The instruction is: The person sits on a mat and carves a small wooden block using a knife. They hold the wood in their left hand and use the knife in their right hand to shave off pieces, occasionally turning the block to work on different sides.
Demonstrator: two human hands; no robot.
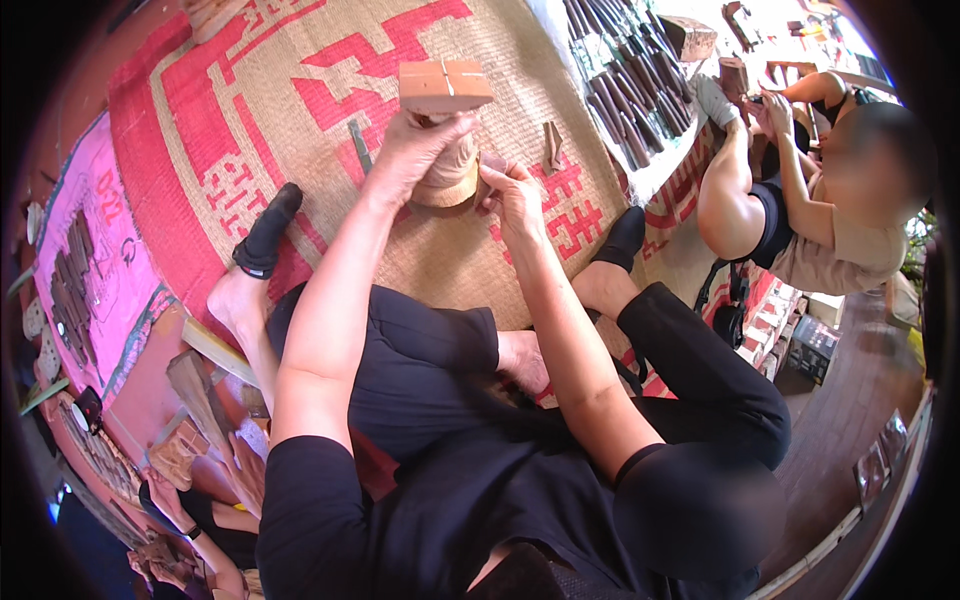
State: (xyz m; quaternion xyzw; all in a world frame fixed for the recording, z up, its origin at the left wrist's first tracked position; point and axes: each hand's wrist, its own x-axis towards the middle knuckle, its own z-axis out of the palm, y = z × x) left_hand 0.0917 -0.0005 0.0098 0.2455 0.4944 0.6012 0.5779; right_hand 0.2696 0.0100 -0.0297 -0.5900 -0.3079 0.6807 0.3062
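Note:
A carved wooden piece [452, 170] stands upright on the woven straw mat [300, 150] in front of me. Its square, flat top block [445, 85] shows above my fingers, and its round base rests on the mat. My left hand [415, 150] wraps around the neck of the piece just under the block. Beside the base, on the right side, my right hand [515, 195] has its fingers curled, seemingly pinching a small tool against the wood. What it grips is too small to make out. My legs are folded under me on the mat.
A small wooden chip [551, 146] and a thin dark stick [360, 145] lie on the mat. Many dark carved pieces [630, 90] lie in rows at the top right. Another seated person [800, 200] works at the right. Wood blocks [200, 390] and a pink cloth [95, 270] are at the left.

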